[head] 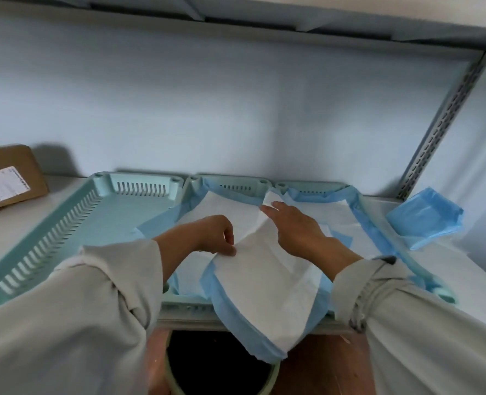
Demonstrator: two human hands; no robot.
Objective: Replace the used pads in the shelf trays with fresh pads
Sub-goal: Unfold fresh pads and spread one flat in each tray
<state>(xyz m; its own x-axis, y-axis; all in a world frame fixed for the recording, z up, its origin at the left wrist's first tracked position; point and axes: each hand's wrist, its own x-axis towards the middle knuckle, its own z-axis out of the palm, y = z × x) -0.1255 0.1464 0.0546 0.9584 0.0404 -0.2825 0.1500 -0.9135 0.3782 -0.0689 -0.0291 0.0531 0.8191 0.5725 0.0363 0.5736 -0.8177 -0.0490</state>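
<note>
Pinching the near-left edge of the white pad (267,283), the left hand (213,238) is holding it over the middle tray (185,305); the pad is draping past that tray's front rim. Right hand (296,232) is gripping the pad's far edge, fingers curled. Left of the middle tray, a bare tray (65,220) is sitting; a folded blue pad (424,218) is lying well to its right.

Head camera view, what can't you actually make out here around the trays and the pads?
- Label on the cardboard box: print too small and blurred; the box is cut off by the left edge.
- Middle tray: floor hidden by pads and both hands.
- Right hand: fingertips hidden behind the lifted pad.
- Bin below the shelf: contents lost in darkness, cut off by the bottom edge.
- Folded blue pad: fresh or used, cannot tell.
</note>
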